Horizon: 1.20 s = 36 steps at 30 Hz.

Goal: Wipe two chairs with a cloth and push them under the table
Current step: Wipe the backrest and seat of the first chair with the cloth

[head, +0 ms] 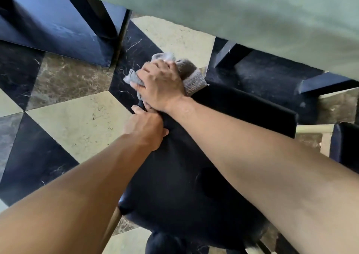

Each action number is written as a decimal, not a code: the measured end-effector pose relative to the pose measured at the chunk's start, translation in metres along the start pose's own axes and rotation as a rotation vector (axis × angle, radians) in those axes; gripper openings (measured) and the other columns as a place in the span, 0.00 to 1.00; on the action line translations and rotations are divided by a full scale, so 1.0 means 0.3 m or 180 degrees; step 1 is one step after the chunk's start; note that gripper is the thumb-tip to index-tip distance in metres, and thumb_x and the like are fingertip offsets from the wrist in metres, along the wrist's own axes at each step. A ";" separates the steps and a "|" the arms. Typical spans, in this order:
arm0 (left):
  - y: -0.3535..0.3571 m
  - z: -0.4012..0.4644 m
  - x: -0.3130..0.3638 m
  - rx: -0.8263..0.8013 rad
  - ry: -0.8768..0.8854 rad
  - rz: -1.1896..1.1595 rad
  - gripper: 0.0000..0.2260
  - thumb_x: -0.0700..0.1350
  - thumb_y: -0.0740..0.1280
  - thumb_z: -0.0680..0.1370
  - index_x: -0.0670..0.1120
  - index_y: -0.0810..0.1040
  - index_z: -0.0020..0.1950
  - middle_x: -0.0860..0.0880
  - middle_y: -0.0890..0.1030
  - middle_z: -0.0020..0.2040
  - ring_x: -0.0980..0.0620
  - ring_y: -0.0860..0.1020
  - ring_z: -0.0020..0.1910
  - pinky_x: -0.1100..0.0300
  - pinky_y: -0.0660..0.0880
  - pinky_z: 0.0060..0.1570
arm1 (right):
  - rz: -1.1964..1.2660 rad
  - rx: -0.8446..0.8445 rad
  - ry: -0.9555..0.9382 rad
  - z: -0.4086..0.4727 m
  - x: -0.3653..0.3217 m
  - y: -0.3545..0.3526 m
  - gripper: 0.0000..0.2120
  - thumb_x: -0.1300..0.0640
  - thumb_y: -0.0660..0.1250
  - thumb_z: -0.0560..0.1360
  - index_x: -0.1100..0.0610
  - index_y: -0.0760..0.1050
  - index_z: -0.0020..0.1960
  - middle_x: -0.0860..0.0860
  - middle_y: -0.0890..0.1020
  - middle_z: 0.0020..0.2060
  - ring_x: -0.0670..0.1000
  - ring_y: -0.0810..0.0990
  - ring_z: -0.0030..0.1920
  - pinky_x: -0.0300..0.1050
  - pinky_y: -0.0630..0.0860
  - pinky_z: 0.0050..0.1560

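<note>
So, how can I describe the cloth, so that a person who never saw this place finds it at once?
Start at the big pale green table across the top; just below its edge stands a dark chair. At the chair's far corner, the right hand grips the cloth. It is the only grey, fuzzy, crumpled thing, set against smooth dark upholstery and the checkered floor.
</note>
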<state>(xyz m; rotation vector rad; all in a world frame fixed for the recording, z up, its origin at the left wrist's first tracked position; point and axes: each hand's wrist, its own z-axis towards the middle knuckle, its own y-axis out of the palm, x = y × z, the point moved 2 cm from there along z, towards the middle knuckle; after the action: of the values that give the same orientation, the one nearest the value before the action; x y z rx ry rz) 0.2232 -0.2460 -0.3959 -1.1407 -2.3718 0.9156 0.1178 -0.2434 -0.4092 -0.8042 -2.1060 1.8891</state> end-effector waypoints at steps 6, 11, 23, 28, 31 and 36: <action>0.061 -0.082 -0.020 0.0430 -0.0114 -0.0182 0.40 0.63 0.54 0.80 0.43 0.37 0.79 0.38 0.47 0.79 0.40 0.58 0.76 0.45 0.69 0.64 | 0.0304 0.0440 -0.0328 -0.207 0.091 0.024 0.20 0.45 0.61 0.80 0.51 0.78 0.68 0.51 0.77 0.69 0.57 0.70 0.73 0.56 0.55 0.78; 0.087 -0.137 -0.011 0.0465 -0.0332 -0.0001 0.38 0.63 0.51 0.80 0.44 0.37 0.79 0.38 0.48 0.79 0.41 0.56 0.77 0.43 0.67 0.65 | 0.0321 0.0711 0.0464 -0.413 0.336 0.010 0.21 0.45 0.62 0.81 0.51 0.75 0.71 0.54 0.75 0.72 0.60 0.70 0.74 0.62 0.57 0.77; 0.102 -0.130 -0.005 0.0566 -0.0438 -0.0569 0.40 0.62 0.58 0.78 0.48 0.40 0.80 0.41 0.59 0.73 0.39 0.67 0.67 0.46 0.68 0.63 | 0.1291 0.0985 0.3144 -0.795 0.807 -0.022 0.23 0.41 0.56 0.81 0.58 0.77 0.62 0.57 0.74 0.65 0.65 0.71 0.63 0.54 0.68 0.65; 0.100 -0.136 -0.055 0.0685 -0.0306 -0.1106 0.39 0.63 0.63 0.77 0.56 0.44 0.80 0.48 0.59 0.76 0.40 0.67 0.70 0.48 0.67 0.64 | 0.0824 0.0452 0.3708 -0.678 0.796 -0.047 0.26 0.38 0.48 0.81 0.54 0.74 0.65 0.57 0.72 0.67 0.66 0.68 0.66 0.65 0.66 0.64; 0.101 -0.137 -0.037 0.0736 -0.0351 -0.1315 0.39 0.59 0.65 0.78 0.54 0.44 0.81 0.47 0.57 0.78 0.41 0.64 0.72 0.48 0.66 0.66 | 0.0381 0.0221 0.3585 -0.614 0.760 -0.064 0.27 0.39 0.46 0.82 0.54 0.75 0.64 0.58 0.74 0.66 0.66 0.69 0.66 0.66 0.62 0.67; 0.121 -0.144 -0.029 0.0761 -0.0392 -0.1307 0.38 0.58 0.62 0.80 0.54 0.39 0.80 0.46 0.48 0.80 0.41 0.60 0.74 0.45 0.66 0.68 | 0.0587 -0.0053 0.2592 -0.341 0.579 -0.080 0.26 0.39 0.46 0.80 0.49 0.77 0.61 0.57 0.79 0.61 0.65 0.75 0.62 0.62 0.65 0.64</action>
<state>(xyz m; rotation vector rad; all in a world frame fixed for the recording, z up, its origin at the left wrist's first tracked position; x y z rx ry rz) 0.2730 -0.2188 -0.3896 -0.4943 -2.3809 1.1028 0.0171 -0.0670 -0.4051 -1.4921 -1.5621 1.2649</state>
